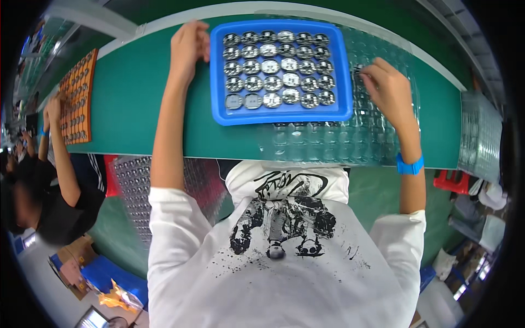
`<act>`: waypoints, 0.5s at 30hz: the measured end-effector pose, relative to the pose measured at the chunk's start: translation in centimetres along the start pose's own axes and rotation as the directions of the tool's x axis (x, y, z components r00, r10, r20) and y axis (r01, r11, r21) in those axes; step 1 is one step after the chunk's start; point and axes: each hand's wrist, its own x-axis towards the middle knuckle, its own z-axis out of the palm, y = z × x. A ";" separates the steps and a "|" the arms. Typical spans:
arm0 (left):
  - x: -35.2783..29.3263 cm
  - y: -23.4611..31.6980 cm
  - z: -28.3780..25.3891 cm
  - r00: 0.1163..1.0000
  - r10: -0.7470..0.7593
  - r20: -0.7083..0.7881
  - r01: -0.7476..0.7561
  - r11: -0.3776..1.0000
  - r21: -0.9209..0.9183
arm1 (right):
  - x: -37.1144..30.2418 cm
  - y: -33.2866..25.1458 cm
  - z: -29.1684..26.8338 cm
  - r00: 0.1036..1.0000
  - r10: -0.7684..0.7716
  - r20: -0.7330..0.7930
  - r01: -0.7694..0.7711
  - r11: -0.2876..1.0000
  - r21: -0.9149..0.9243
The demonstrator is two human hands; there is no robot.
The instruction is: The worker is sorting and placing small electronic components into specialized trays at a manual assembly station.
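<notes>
A blue tray (280,118) lies on the green table, holding rows of round, shiny, faceted silver parts (272,83). Two pieces in its nearest row, at the left, look flatter and greyer. My left hand (191,45) is beside the tray's left rim, its fingers loosely bent and apart, with nothing visible in them. To the right of the tray, my right hand (387,87) pinches a small, dark, shiny part (358,69) between thumb and fingers. It is above a clear plastic blister sheet (339,145) that reaches under the tray; a few parts show in its pockets.
An orange tray (82,104) of similar parts stands at the left, with another person's hand (53,109) at it. Stacked clear sheets (481,134) are beyond the table's right end. A filled sheet (134,188) sits below the front edge, near a red stool (453,181).
</notes>
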 end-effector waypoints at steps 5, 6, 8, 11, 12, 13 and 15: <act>7.1 -2.3 -0.1 0.917 0.398 -0.029 -0.363 0.861 0.356 | 1.7 -5.8 -3.2 0.994 0.059 -0.094 -0.044 0.987 0.151; 8.4 -2.7 -0.5 0.899 0.436 -0.031 -0.402 0.853 0.334 | 2.2 -7.8 -3.6 0.992 0.071 -0.105 -0.048 0.976 0.212; 9.2 -2.6 0.6 0.882 0.467 -0.066 -0.419 0.840 0.344 | 2.8 -11.5 -3.5 0.994 -0.037 -0.101 0.065 0.957 0.283; 8.9 -1.5 0.6 0.866 0.480 -0.138 -0.416 0.847 0.331 | 3.6 -16.1 -1.6 0.976 -0.194 -0.100 0.217 0.909 0.355; 9.0 -1.9 -0.2 0.870 0.477 -0.127 -0.426 0.856 0.292 | 3.9 -17.1 -1.0 0.980 -0.190 -0.056 0.198 0.909 0.368; 9.2 -1.6 0.0 0.865 0.489 -0.116 -0.445 0.852 0.277 | 4.4 -17.5 -0.3 0.983 -0.180 -0.018 0.174 0.913 0.370; 9.1 -1.3 0.8 0.866 0.482 -0.130 -0.438 0.859 0.264 | 4.7 -17.2 1.5 0.982 -0.189 0.027 0.168 0.923 0.348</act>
